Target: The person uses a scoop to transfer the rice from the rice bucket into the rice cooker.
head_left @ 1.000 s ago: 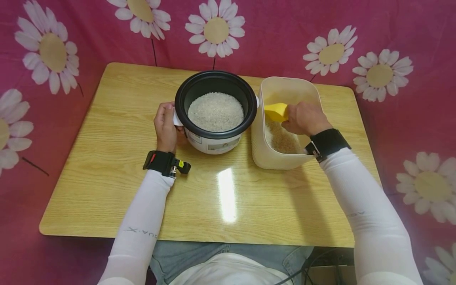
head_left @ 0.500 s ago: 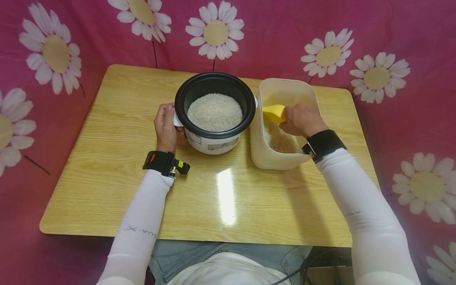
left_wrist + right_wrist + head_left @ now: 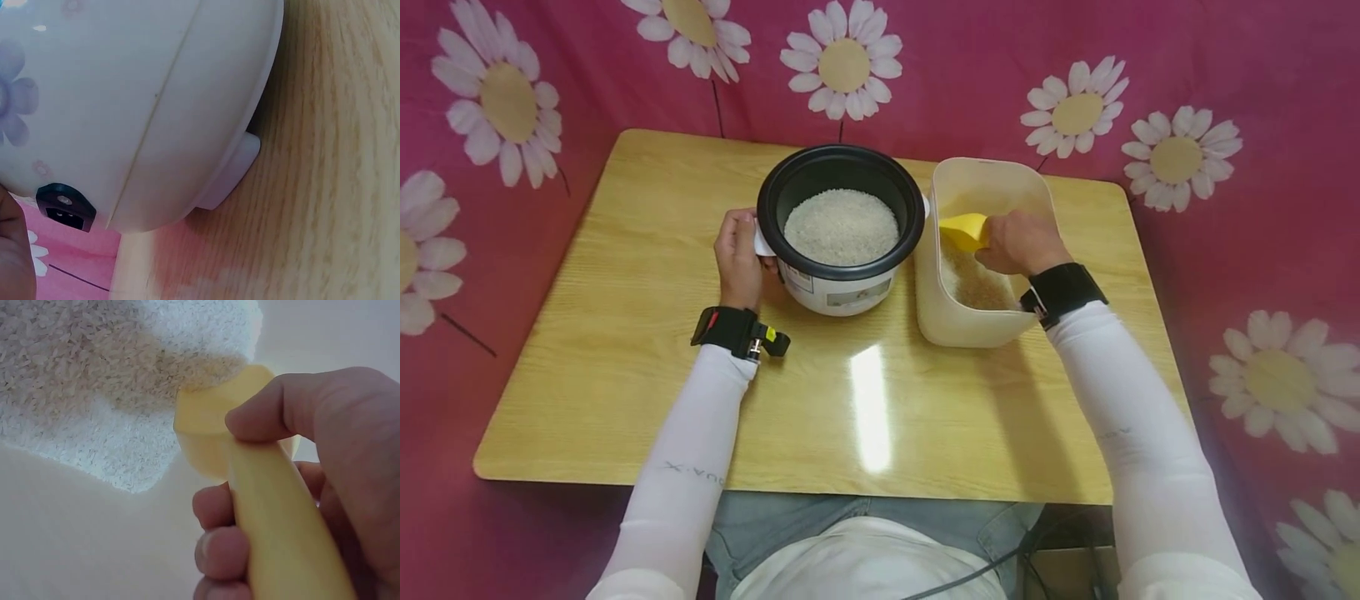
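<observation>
A white rice cooker (image 3: 838,298) with a black inner pot stands on the table, lid off, a mound of white rice (image 3: 841,227) inside. My left hand (image 3: 739,260) grips its white side handle (image 3: 763,242). The left wrist view shows the cooker's round body (image 3: 150,112) and dark power socket (image 3: 65,207) up close. Inside the cream plastic bin (image 3: 966,329), my right hand (image 3: 1021,242) holds a yellow scoop (image 3: 964,231) by its handle, thumb on top and fingers curled beneath. Next to loose rice (image 3: 94,381), the scoop's bowl (image 3: 206,412) dips toward the bin's bottom.
The bin stands right beside the cooker's right handle (image 3: 927,206). Both rest toward the back of the wooden table (image 3: 625,350). A pink curtain (image 3: 955,75) with printed daisies surrounds the back and sides. A dark cable (image 3: 970,575) hangs near the person's lap.
The head view has shifted slightly, moving everything a little to the left in the picture. Both hands keep their grips, on the cooker handle and the scoop.
</observation>
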The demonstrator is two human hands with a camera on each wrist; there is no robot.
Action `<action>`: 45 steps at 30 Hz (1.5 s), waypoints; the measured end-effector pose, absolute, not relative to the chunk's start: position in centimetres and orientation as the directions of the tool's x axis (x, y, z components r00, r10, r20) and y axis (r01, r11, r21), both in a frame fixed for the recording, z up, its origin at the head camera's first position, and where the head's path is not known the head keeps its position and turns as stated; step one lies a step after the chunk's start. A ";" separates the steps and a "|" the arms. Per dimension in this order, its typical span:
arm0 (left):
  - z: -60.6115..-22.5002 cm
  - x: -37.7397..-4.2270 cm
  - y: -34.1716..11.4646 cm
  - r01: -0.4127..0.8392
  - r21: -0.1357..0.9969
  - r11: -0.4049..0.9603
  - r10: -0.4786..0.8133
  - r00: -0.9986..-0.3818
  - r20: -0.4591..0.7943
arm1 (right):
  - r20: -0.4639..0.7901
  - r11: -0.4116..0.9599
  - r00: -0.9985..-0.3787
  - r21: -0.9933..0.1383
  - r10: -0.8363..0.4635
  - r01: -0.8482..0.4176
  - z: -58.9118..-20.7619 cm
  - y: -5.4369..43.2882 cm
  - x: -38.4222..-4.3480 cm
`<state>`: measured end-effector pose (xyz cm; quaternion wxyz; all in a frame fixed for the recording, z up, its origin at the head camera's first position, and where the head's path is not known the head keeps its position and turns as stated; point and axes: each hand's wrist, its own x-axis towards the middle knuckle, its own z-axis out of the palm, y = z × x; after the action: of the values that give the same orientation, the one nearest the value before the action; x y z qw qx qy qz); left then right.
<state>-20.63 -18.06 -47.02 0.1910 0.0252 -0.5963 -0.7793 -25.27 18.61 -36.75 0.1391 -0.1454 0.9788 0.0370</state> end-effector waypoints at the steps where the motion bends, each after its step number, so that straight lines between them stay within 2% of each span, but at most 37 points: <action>1: -46.9 -20.9 -18.2 0.270 0.938 -0.216 -0.328 -0.925 0.190 | -0.282 0.956 -0.920 0.027 -0.272 -0.291 -36.7 18.5 -25.4; 9: -46.8 -21.2 -18.4 0.236 0.947 -0.217 -0.307 -0.938 0.163 | -0.290 0.955 -0.917 0.034 -0.273 -0.295 -36.7 18.4 -25.8; 20: -46.9 -20.9 -18.2 0.258 0.942 -0.216 -0.328 -0.928 0.179 | -0.328 0.952 -0.903 0.028 -0.278 -0.304 -36.3 18.6 -25.5; 30: -46.8 -20.8 -18.2 0.227 0.944 -0.240 -0.323 -0.936 0.143 | -0.309 0.955 -0.909 0.013 -0.279 -0.297 -36.5 18.7 -25.6; 39: -47.1 -20.5 -18.2 0.222 0.947 -0.230 -0.297 -0.943 0.149 | -0.384 0.972 -0.895 -0.029 -0.226 -0.233 -36.3 18.7 -25.1; 45: -47.0 -20.7 -18.6 0.232 0.951 -0.204 -0.296 -0.941 0.165 | -0.441 0.970 -0.867 -0.041 -0.233 -0.240 -35.2 18.6 -25.2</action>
<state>-20.66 -18.59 -47.00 0.1702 0.0266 -0.6073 -0.7756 -25.23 18.55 -35.19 0.2273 -0.1226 0.9661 0.0078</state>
